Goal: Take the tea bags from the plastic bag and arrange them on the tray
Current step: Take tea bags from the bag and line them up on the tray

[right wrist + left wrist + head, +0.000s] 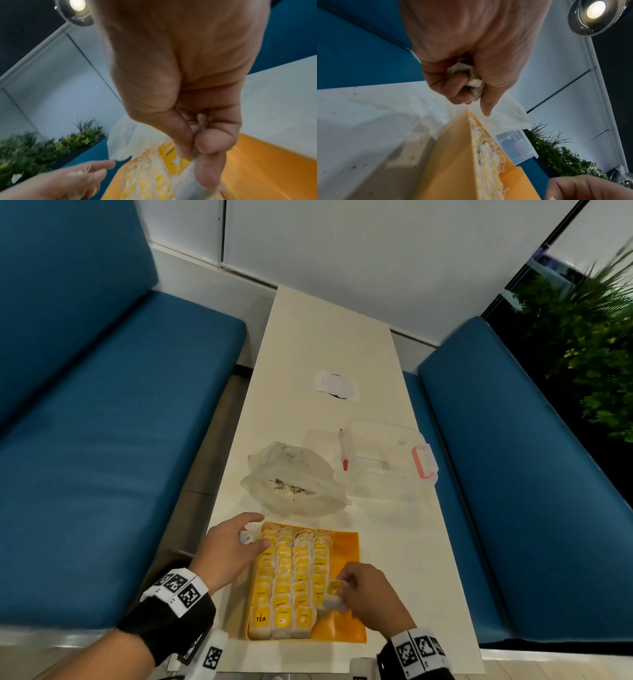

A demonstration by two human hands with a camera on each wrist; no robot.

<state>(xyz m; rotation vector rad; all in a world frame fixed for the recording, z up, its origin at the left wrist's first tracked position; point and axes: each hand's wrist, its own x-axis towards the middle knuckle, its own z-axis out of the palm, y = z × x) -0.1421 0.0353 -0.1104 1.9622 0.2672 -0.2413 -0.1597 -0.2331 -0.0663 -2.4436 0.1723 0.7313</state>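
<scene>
An orange tray (346, 546) lies near the table's front edge, with several rows of yellow-tagged tea bags (291, 573) across its left and middle. My right hand (356, 594) pinches one tea bag (333, 599) low over the tray's right part; in the right wrist view that tea bag (185, 180) hangs from my fingers. At the tray's far left corner my left hand (239, 542) grips a crumpled tea bag (248, 535), seen in the left wrist view as a tea bag (469, 78) in the curled fingers. The clear plastic bag (294, 481) lies just beyond the tray.
A clear plastic box (387, 457) with red clips stands right of the plastic bag. A white paper patch (337, 386) lies farther up the narrow white table (318, 337). Blue benches (120, 440) flank both sides, and a green plant (589, 337) is at far right.
</scene>
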